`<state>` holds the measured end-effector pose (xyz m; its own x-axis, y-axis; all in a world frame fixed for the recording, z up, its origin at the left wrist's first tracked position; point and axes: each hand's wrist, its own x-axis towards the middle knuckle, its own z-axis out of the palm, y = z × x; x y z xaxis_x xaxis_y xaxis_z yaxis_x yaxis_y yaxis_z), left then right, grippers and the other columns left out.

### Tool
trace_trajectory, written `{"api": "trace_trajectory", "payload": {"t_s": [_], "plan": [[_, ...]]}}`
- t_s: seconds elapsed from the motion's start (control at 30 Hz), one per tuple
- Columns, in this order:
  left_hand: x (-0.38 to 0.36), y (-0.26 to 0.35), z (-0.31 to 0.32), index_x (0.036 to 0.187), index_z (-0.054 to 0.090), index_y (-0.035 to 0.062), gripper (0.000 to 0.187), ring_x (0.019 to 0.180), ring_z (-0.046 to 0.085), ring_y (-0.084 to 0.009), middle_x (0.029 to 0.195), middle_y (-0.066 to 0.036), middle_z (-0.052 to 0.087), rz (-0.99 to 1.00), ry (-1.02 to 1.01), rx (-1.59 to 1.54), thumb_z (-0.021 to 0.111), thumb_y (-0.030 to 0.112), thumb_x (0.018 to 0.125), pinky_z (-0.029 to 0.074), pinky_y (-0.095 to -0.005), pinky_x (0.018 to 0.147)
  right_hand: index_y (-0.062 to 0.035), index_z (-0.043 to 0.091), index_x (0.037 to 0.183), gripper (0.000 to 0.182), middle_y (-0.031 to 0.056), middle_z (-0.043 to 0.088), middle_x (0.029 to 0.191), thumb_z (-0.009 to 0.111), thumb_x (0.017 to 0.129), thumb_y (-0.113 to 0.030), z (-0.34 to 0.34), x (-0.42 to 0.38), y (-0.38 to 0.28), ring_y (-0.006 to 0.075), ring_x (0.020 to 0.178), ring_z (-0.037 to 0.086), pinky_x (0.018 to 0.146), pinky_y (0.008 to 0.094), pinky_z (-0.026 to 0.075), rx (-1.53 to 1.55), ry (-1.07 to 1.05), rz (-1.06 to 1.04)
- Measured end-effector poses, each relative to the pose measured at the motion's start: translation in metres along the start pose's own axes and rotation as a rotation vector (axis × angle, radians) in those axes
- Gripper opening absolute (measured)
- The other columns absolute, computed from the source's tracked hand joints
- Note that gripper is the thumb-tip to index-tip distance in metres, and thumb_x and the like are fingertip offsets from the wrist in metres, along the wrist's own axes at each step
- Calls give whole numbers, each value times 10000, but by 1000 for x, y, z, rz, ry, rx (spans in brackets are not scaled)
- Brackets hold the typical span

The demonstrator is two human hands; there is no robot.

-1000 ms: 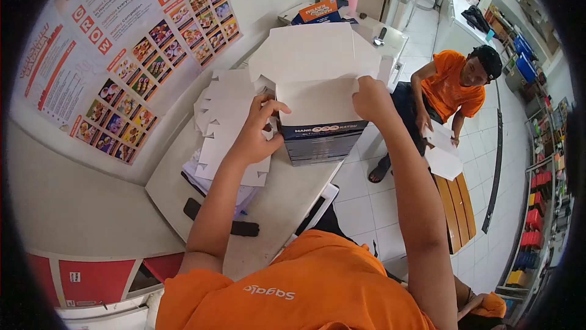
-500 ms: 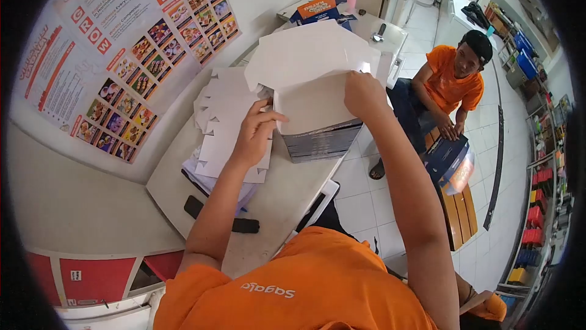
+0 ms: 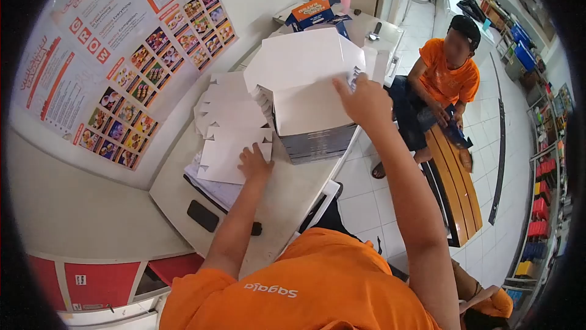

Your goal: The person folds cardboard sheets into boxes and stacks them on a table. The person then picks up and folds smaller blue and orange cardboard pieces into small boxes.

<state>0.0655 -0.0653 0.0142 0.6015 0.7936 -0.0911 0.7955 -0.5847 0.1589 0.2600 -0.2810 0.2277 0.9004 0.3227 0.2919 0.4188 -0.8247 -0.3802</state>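
Observation:
A tall stack of flat cardboard box blanks [image 3: 308, 107] stands on the table, white faces up and dark printed edges toward me. My right hand [image 3: 365, 103] is at the stack's right side, thumb and fingers apart, near the notched flaps. My left hand [image 3: 255, 163] lies with spread fingers on the lower end of a second pile of white notched blanks [image 3: 229, 147], left of the stack. Neither hand is closed round anything. Beneath that second pile, part of a pale cloth-like item [image 3: 213, 188] shows.
A phone [image 3: 202, 216] lies on the table [image 3: 278, 211] near my left forearm. Behind the stack are a blue-and-orange box [image 3: 314, 12] and a pink cup [image 3: 345, 0]. To the right, a co-worker in orange [image 3: 448, 73] handles a dark blue box [image 3: 453, 130] by a wooden bench [image 3: 455, 189].
My left hand has left the tall stack's left edge and moved down onto the second pile. My right hand's fingers have opened at the stack's right side. The co-worker's box has changed shape.

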Motion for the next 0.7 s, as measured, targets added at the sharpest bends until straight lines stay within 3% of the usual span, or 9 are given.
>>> {"api": "trace_trajectory", "payload": {"t_s": [0.13, 0.2, 0.27, 0.33, 0.4, 0.47, 0.57, 0.63, 0.7], "plan": [[16, -29, -3, 1330, 565, 92, 737, 1322, 471, -372, 1373, -190, 507, 61, -102, -104, 874, 379, 726, 471, -584, 957, -21, 671, 1102, 454, 184, 729, 824, 690, 938, -444, -59, -47, 35, 364, 786, 733, 721, 460, 565, 258, 53, -99], [45, -60, 12, 1125, 675, 29, 433, 1139, 610, -383, 1151, -198, 653, 338, -30, -214, 803, 295, 809, 507, -512, 951, -27, 667, 1048, 318, 123, 694, 726, 732, 935, -317, -80, -75, 55, 289, 662, 694, 652, 436, 528, 436, 42, -134], [99, -84, 38, 855, 726, 17, 220, 965, 674, -392, 867, -189, 693, 469, -210, 150, 703, 235, 846, 527, -485, 910, -26, 661, 1040, 295, 104, 672, 695, 743, 930, -287, -89, -104, 79, 265, 631, 666, 644, 419, 513, 477, -6, -84], [96, -93, 7, 832, 717, 3, 282, 949, 676, -379, 889, -197, 694, 5, -373, -516, 595, 253, 878, 544, -524, 833, -15, 650, 1035, 288, 89, 653, 667, 746, 932, -266, -101, -132, 112, 233, 591, 627, 639, 382, 484, 431, -44, -78], [108, -107, -9, 873, 706, 7, 276, 976, 666, -369, 925, -192, 687, -5, -134, -729, 583, 254, 890, 535, -520, 855, -11, 670, 1064, 235, 73, 661, 720, 766, 926, -174, -105, -158, 144, 129, 630, 617, 591, 288, 487, 453, -84, 40], [122, -116, -47, 914, 694, 11, 274, 1002, 657, -359, 961, -187, 680, 84, 52, -878, 571, 255, 901, 527, -516, 877, -30, 663, 1069, 284, 114, 670, 739, 753, 936, -264, -113, -186, 174, 211, 629, 632, 608, 353, 502, 455, -34, 78], [119, -54, -108, 975, 677, 17, 276, 1042, 642, -345, 1015, -179, 670, 264, 219, -1042, 553, 256, 918, 513, -510, 909, -49, 647, 1012, 258, 165, 698, 784, 751, 928, -270, -111, -232, 211, 336, 706, 691, 628, 413, 523, 443, 144, 79], [84, 4, -140, 1016, 666, 20, 281, 1068, 633, -335, 1051, -174, 663, 395, 271, -1139, 542, 257, 930, 504, -506, 931, -60, 645, 1007, 287, 160, 702, 786, 758, 908, -305, -114, -255, 220, 359, 696, 684, 628, 439, 521, 453, 123, 191], [33, 52, -160, 1057, 654, 24, 289, 1094, 623, -325, 1087, -169, 657, 483, 269, -1244, 530, 258, 941, 495, -502, 953, -67, 647, 1021, 270, 132, 696, 758, 766, 895, -274, -115, -271, 218, 331, 676, 686, 618, 426, 520, 492, 150, 238]]}}
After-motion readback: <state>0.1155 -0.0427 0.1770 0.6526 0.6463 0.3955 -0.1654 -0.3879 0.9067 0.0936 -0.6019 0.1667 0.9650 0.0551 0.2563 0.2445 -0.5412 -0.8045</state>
